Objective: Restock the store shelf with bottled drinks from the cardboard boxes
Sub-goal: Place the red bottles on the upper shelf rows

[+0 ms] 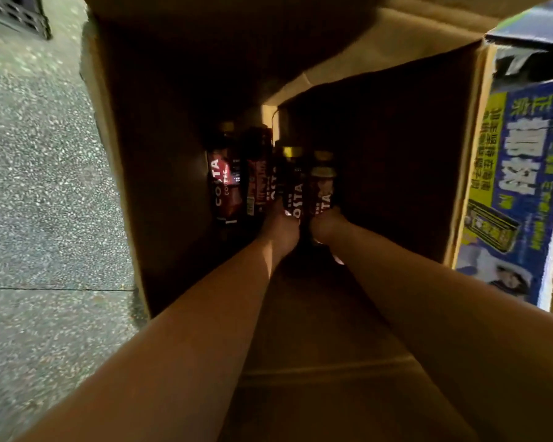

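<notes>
Box [160, 186] near empty, few left at bottom: L hand [281, 229] curled round one bottle [292, 193], R hand [328, 224] round 2nd bottle [322, 186], both yet to be lifted out & shelved, spare bottles [224, 186] just beside, untouched; shelf not in view, so amt stocked unknown.

A black crate [20, 14] sits on the speckled floor [45, 161].

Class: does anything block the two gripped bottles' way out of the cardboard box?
Nothing visible. The left hand and right hand each grip a bottle; the cardboard box is bare toward its opening, and the spare bottles sit off to the left.
</notes>
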